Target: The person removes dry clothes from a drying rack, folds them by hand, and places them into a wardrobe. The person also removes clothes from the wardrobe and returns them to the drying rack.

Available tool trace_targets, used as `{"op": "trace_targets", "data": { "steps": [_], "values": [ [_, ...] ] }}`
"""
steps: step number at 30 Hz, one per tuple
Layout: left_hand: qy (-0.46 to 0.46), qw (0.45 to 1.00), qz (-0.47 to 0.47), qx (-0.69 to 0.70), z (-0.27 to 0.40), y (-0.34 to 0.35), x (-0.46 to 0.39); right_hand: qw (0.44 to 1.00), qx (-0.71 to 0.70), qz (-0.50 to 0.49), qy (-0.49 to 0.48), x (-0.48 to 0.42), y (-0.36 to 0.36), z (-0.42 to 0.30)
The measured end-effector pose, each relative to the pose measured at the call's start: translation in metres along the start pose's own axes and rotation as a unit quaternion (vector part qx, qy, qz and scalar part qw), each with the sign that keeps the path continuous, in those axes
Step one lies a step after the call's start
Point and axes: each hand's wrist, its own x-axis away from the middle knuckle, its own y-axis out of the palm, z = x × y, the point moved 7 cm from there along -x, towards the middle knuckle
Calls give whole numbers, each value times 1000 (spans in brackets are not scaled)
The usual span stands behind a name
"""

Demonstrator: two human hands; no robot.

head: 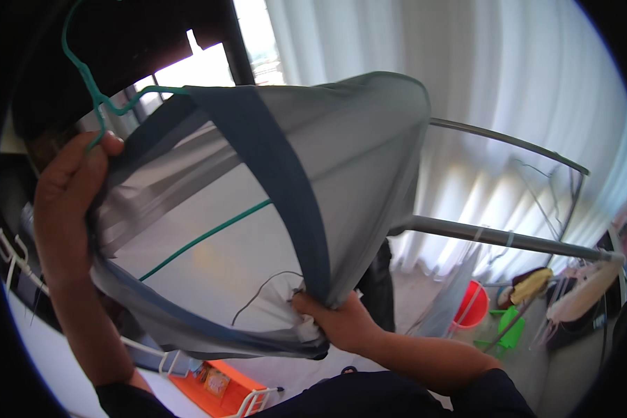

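A grey garment (366, 141) with a dark blue band (287, 172) along its opening is spread before me, its pale inside facing up at me. A green clothes hanger (151, 94) runs into it; the hook rises at the upper left and the lower bar crosses the opening. My left hand (73, 177) pinches the hanger near its neck, beside the blue edge. Lower down, my right hand (339, 318) grips the bunched hem of the garment. A thin dark cord or thread curves across the cloth near my right fingers.
Metal rails (501, 237) of a clothes rack extend to the right, in front of white curtains (475, 68). Below them stand a red bucket (471, 305) and a green plastic item (511, 329). An orange container (222, 386) lies at the lower left near a white wire frame (21, 256).
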Motion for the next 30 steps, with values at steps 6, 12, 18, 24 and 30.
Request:
{"op": "trace_targets", "data": {
  "steps": [6,12,18,24,30],
  "values": [
    [148,984,-56,81,46,24,-65,994,-49,14,-101,32,-57,-60],
    [222,927,-126,276,185,117,-148,979,15,129,-157,110,-181,-110],
    [172,976,-29,128,254,181,-180,999,-20,26,16,226,-246,5],
    [143,945,-192,223,357,364,-159,853,319,248,330,374,-396,259],
    [165,891,-407,113,385,571,-84,731,398,144,535,539,-440,411]
  ]
}}
